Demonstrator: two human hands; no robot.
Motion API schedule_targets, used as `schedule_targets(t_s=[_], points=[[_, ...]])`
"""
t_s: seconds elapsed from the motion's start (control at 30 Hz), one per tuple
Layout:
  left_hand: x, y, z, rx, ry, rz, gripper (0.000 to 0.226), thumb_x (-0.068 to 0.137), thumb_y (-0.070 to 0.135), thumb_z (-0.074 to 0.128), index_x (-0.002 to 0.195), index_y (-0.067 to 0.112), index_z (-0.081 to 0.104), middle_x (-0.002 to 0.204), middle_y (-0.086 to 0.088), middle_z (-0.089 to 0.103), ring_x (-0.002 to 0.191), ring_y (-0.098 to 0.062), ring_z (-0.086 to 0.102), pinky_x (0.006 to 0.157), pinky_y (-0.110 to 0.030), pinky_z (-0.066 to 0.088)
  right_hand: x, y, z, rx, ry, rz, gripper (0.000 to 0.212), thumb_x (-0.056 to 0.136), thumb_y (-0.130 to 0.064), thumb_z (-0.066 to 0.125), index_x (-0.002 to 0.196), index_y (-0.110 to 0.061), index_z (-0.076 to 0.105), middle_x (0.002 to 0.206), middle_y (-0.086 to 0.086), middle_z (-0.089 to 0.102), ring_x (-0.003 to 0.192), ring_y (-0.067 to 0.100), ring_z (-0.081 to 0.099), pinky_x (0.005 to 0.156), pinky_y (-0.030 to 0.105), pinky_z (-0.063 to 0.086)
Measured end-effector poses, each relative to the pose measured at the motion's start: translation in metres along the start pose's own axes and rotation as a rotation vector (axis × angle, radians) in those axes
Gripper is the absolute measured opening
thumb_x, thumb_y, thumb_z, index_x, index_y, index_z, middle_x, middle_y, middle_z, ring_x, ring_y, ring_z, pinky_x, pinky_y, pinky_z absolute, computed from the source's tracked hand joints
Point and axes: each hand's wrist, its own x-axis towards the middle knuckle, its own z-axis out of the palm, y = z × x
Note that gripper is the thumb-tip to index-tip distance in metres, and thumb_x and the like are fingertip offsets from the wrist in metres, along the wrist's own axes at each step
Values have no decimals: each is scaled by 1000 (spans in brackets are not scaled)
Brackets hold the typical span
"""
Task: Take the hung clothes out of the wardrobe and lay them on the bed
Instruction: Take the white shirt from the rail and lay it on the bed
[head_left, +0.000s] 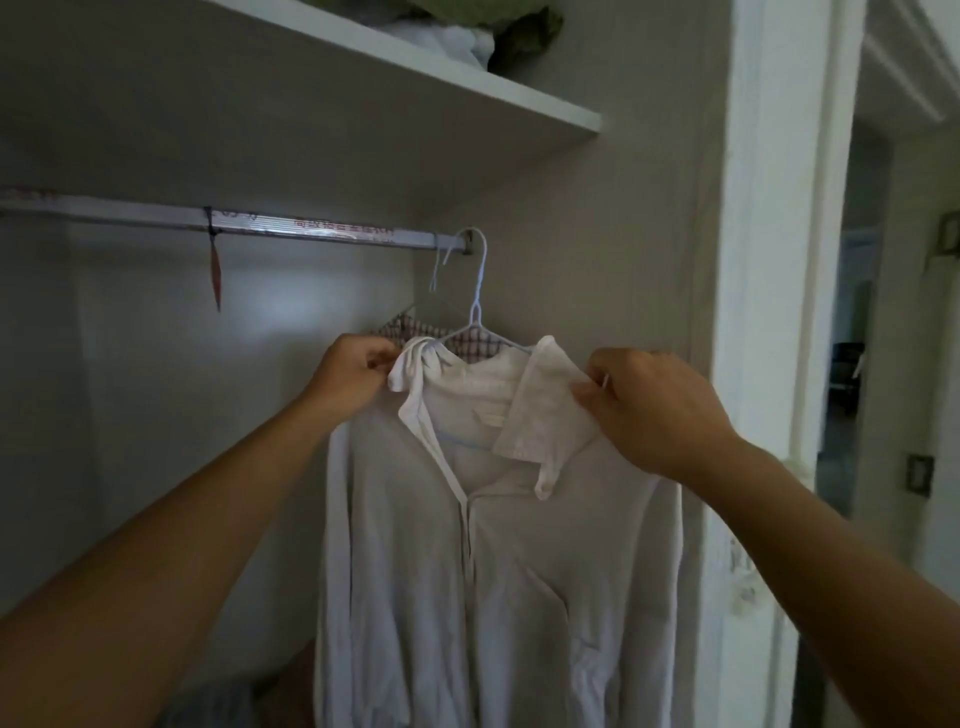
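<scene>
A long white shirt (498, 571) hangs on a pale hanger (475, 306) whose hook sits over the right end of the wardrobe rod (311, 234). My left hand (353, 371) pinches the shirt's left collar and shoulder. On the other side my right hand (654, 410) pinches the right collar flap near the shoulder. Behind the white shirt a checked garment (467, 340) hangs on a second thin hanger; only its collar shows.
A white shelf (467, 88) above the rod carries folded green and white fabric (498, 36). The wardrobe's side wall and a white door frame (769, 312) stand close on the right. A red tag (214, 270) dangles from the rod. Dark items lie on the wardrobe floor.
</scene>
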Motion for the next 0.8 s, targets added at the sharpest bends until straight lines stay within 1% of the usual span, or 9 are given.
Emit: schedule_targets(t_s=[0.07, 0.13, 0.3, 0.37, 0.43, 0.5, 0.6, 0.67, 0.8], points=[[-17, 12, 0, -3, -37, 25, 10, 75, 6, 64, 77, 11, 72, 73, -9, 69, 72, -13, 57, 72, -32, 46, -20, -3, -12, -22, -30, 61, 26, 98, -39, 49, 83, -20, 58, 77, -2, 61, 70, 23, 52, 59, 31, 36], [-33, 26, 2, -8, -96, 53, 12, 82, -5, 63, 80, 4, 71, 77, -11, 69, 74, -13, 58, 74, -32, 47, -40, -2, -23, -60, -52, 116, 26, 99, -39, 48, 83, -21, 58, 77, -1, 62, 69, 20, 54, 62, 33, 43], [-65, 69, 16, -60, -194, 108, 21, 84, -11, 62, 81, 8, 71, 73, 10, 66, 67, 9, 58, 69, -12, 44, -93, 13, -59, -95, -80, 243, 27, 101, -40, 43, 93, -23, 61, 81, -3, 64, 71, 16, 59, 67, 34, 52], [-75, 88, 28, -77, -252, 133, 29, 85, -8, 64, 77, 19, 69, 72, 12, 67, 70, 4, 61, 72, -20, 49, -113, 24, -78, -146, -98, 276, 27, 102, -40, 42, 98, -22, 61, 86, -3, 65, 75, 17, 58, 68, 35, 51], [-85, 114, 43, -106, -302, 157, 19, 87, -2, 65, 81, 15, 70, 79, -2, 71, 78, -15, 66, 76, -36, 52, -132, 36, -99, -190, -138, 308, 27, 103, -37, 41, 98, -21, 61, 88, -2, 64, 76, 18, 57, 67, 34, 47], [-95, 143, 57, -159, -330, 174, 8, 88, 5, 66, 86, 9, 72, 84, -9, 72, 82, -22, 67, 78, -39, 52, -153, 49, -123, -204, -174, 359, 26, 103, -34, 41, 91, -21, 60, 86, -1, 63, 75, 17, 56, 66, 33, 44], [-111, 188, 81, -274, -344, 201, 18, 87, 9, 69, 75, 22, 69, 72, 6, 70, 69, -6, 60, 71, -30, 49, -187, 70, -162, -207, -187, 433, 25, 102, -32, 44, 82, -22, 56, 82, -1, 61, 71, 15, 54, 59, 29, 37], [-124, 216, 100, -342, -362, 187, 19, 84, 14, 73, 69, 25, 68, 66, 14, 67, 65, 2, 55, 66, -24, 46, -212, 86, -188, -238, -189, 475, 23, 102, -32, 46, 88, -21, 61, 85, -1, 62, 76, 18, 57, 64, 32, 42], [-161, 283, 141, -395, -419, 205, 23, 85, 13, 73, 70, 30, 69, 71, 11, 70, 67, -1, 58, 66, -22, 47, -270, 116, -246, -300, -212, 563, 17, 100, -30, 50, 92, -24, 64, 91, -1, 65, 81, 20, 58, 76, 39, 51]])
